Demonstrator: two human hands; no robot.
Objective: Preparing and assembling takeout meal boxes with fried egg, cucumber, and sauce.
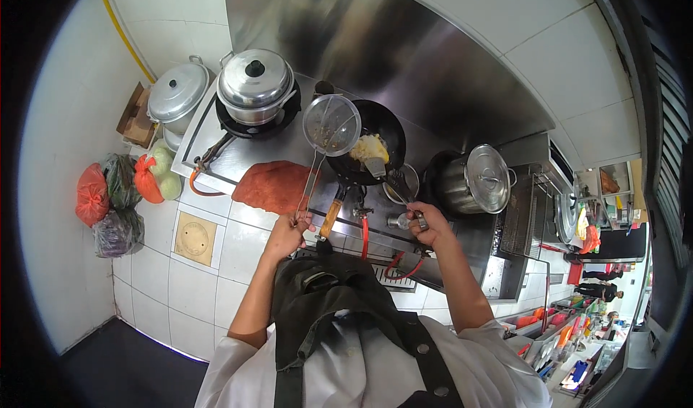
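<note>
Apron (328, 285) closest; L hand (289, 236) pinching strainer (332, 125) by hndl, R hand (429, 225) gripping spatula (375, 167).

A steel counter top (289, 152) was ranged along the back wall (368, 40). At its left end a black burner (289, 116) was placed, by which a lidded pot (251, 90) was borne. Towards the front edge an orange-red cloth (271, 188) was spread. In the middle a black wok (393, 128) was set, its support hidden, and at the right a tall steel pot (456, 191) was placed. Below, white tiles (193, 292) were laid as the floor, in which a beige square panel (195, 240) was set; beside the left wall (68, 126), filled bags (118, 233) were grouped.
</note>
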